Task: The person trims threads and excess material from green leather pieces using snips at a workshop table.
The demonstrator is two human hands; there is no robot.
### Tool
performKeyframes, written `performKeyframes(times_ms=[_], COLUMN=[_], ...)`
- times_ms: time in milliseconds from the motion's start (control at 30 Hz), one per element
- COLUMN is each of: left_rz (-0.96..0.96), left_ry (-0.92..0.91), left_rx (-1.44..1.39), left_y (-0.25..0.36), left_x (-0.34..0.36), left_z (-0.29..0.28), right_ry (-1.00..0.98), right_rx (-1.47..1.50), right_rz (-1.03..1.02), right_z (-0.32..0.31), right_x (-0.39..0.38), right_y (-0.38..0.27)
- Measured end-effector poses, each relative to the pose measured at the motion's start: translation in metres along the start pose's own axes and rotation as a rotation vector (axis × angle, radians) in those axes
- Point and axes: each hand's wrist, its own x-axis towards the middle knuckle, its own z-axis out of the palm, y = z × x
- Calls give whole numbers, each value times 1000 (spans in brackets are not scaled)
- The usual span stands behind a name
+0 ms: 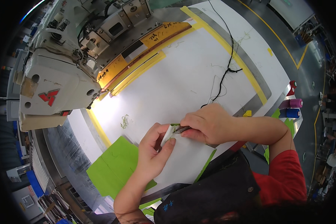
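A white piece with green edges (186, 160) is held above the table near the front edge, its upper corner folded. My left hand (155, 149) is closed on that fold, thumb pressed over it. My right hand (209, 125) grips small metal snips (182, 129), their tip at the fold; most of the tool is hidden by my fingers. A black cord (222, 84) runs across the white worktop (190, 71) to behind my right hand. Green pieces (112, 160) lie to the left, partly behind my left arm.
An industrial sewing machine (56, 82) stands at upper left, beside a yellow guide bar (153, 37). Spools of red, purple and blue thread (290, 106) sit at the right edge, near more green pieces. Loose threads (124, 121) lie on the worktop. A yellow-lined floor and shelving show beyond.
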Motion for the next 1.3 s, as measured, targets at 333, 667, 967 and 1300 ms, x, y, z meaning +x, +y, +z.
performKeyframes(times_ms=[333, 667, 967, 1300], left_rz=[94, 58, 96, -119], left_ry=[5, 65, 2, 29], left_rx=[101, 163, 330, -67], left_y=[13, 6, 20, 14], left_x=[-5, 1, -6, 1], left_z=[-1, -1, -4, -1], right_ry=[-83, -190, -390, -11], right_rx=[669, 441, 867, -111], right_rz=[256, 316, 337, -140], right_z=[5, 0, -16, -18], right_x=[0, 3, 2, 5], right_y=[-5, -4, 1, 1])
